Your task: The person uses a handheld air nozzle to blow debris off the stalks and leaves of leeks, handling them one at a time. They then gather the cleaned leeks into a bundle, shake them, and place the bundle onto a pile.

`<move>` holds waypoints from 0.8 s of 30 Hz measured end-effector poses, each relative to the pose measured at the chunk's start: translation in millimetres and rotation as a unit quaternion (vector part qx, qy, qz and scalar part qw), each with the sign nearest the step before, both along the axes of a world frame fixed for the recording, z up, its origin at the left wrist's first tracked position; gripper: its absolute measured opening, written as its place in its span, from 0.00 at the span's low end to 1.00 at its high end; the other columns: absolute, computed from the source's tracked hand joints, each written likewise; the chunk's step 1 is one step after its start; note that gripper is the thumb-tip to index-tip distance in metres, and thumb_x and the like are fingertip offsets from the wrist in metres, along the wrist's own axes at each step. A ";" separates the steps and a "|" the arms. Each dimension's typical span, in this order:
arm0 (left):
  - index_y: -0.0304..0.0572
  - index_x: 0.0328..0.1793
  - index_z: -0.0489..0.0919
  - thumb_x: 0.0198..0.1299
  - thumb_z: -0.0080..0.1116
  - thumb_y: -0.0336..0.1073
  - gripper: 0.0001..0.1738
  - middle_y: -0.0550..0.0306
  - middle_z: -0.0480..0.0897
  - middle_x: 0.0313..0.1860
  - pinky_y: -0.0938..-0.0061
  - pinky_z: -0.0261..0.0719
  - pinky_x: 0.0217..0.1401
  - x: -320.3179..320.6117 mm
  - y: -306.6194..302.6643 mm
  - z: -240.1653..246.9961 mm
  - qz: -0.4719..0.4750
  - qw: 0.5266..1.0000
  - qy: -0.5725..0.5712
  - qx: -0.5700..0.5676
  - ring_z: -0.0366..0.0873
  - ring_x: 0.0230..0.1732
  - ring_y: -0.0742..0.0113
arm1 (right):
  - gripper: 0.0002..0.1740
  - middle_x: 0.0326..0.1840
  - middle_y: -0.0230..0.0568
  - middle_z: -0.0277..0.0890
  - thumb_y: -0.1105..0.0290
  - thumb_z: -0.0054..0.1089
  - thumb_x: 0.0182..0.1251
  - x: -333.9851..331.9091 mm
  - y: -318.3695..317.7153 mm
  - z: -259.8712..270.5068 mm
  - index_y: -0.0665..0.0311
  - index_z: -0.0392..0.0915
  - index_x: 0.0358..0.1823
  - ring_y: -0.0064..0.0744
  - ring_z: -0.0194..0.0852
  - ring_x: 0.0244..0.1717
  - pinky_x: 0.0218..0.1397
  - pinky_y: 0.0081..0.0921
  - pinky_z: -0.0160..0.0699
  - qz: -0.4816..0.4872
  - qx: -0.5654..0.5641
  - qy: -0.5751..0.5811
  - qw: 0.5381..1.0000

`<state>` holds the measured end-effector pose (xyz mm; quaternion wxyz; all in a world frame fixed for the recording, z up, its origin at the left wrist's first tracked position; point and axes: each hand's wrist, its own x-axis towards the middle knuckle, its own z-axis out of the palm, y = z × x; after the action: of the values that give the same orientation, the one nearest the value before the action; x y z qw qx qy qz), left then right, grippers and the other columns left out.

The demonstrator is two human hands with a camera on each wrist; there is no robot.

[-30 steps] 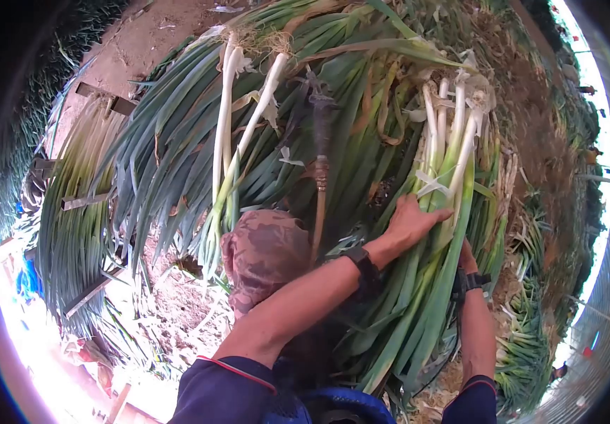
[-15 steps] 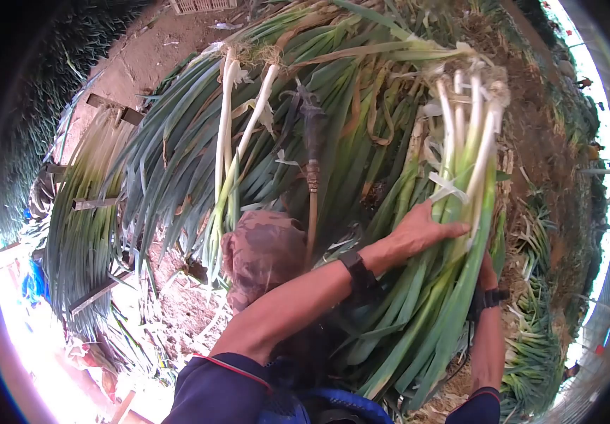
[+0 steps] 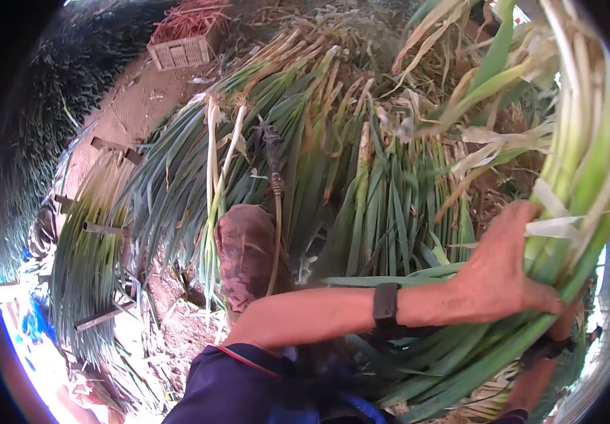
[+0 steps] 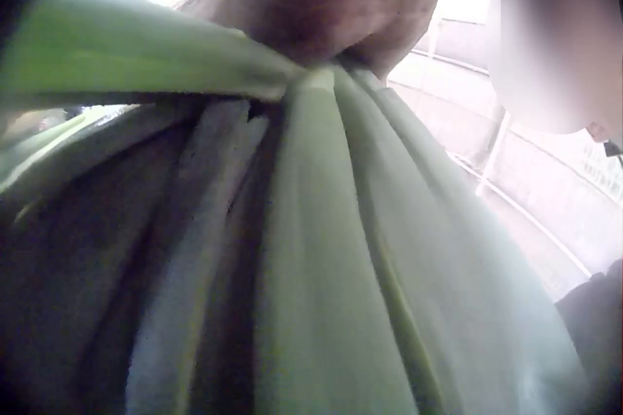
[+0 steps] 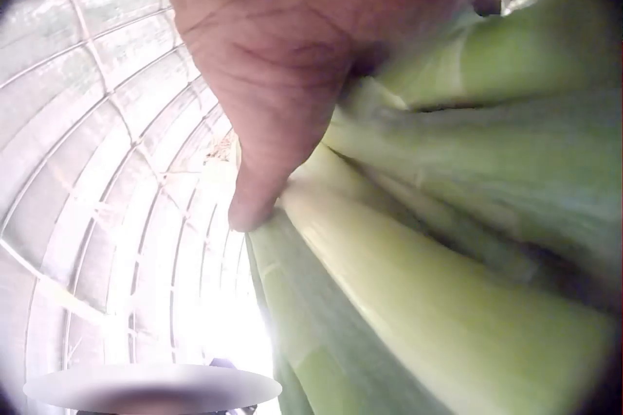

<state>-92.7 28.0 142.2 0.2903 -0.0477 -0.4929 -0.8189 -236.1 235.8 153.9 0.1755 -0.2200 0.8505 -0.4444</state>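
Observation:
A bundle of leeks (image 3: 566, 169), bound with white tape (image 3: 555, 227), stands raised and tilted on the right of the head view. My left hand (image 3: 499, 272) grips it just below the tape, thumb across the near side. Behind the stalks, my right hand (image 5: 282, 55) holds the bundle from the other side; the head view mostly hides it, while the right wrist view shows its fingers and thumb around the green stalks. Broad leaves (image 4: 321, 269) fan down below the left hand in the left wrist view and trail across my lap in the head view.
A heap of leeks (image 3: 404, 205) lies in front of me. Two pale stalks (image 3: 223, 162) rest on its left part, beside a thin hose with a dark end (image 3: 274, 155). Leftward, metal bars (image 3: 107, 230) hold more leeks. A crate (image 3: 181, 53) of red strips sits far back.
The taped bundle has come up off the heap, toward me and to the right, both hands moving with it. Leeks beneath it are now uncovered, and the view has shifted.

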 end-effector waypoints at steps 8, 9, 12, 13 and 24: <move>0.37 0.83 0.54 0.38 0.82 0.38 0.65 0.31 0.65 0.75 0.56 0.63 0.81 13.8 76.6 57.4 -0.234 0.949 0.106 0.181 0.62 0.79 0.39 | 0.43 0.65 0.44 0.77 0.69 0.76 0.55 -5.3 125.8 130.8 0.69 0.67 0.74 0.36 0.78 0.60 0.62 0.34 0.80 0.074 0.112 -0.006 0.991; 0.37 0.85 0.48 0.42 0.84 0.37 0.68 0.34 0.68 0.74 0.57 0.68 0.78 19.5 91.7 54.6 -0.229 0.929 0.113 0.268 0.69 0.75 0.43 | 0.44 0.65 0.44 0.77 0.70 0.76 0.54 24.3 66.7 129.5 0.69 0.67 0.74 0.36 0.78 0.60 0.62 0.34 0.80 0.085 0.123 -0.007 0.989; 0.36 0.85 0.48 0.51 0.82 0.43 0.64 0.39 0.71 0.74 0.58 0.73 0.74 27.8 139.1 19.1 -0.128 0.982 0.054 0.130 0.74 0.69 0.46 | 0.45 0.65 0.44 0.77 0.74 0.76 0.52 4.5 119.9 178.2 0.70 0.67 0.74 0.37 0.78 0.60 0.62 0.35 0.79 0.123 0.155 -0.012 0.980; 0.36 0.86 0.51 0.56 0.80 0.50 0.61 0.40 0.71 0.75 0.56 0.73 0.73 41.1 136.4 11.1 -0.126 0.991 0.014 0.052 0.75 0.67 0.47 | 0.45 0.65 0.44 0.77 0.74 0.76 0.52 20.7 130.8 175.2 0.70 0.67 0.74 0.37 0.78 0.60 0.62 0.35 0.79 0.119 0.152 -0.010 0.981; 0.39 0.65 0.76 0.81 0.51 0.54 0.25 0.50 0.82 0.54 0.66 0.75 0.60 154.7 171.2 -173.0 -0.619 0.774 -0.081 -0.102 0.76 0.55 0.64 | 0.46 0.64 0.43 0.79 0.70 0.80 0.50 102.5 163.8 55.9 0.69 0.68 0.73 0.35 0.79 0.60 0.62 0.33 0.80 0.150 0.079 -0.252 0.953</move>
<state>62.1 199.2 -30.8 -0.3271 -0.3052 -0.4596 -0.7672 -133.6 399.7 209.7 0.4654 -0.2113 0.7681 -0.3857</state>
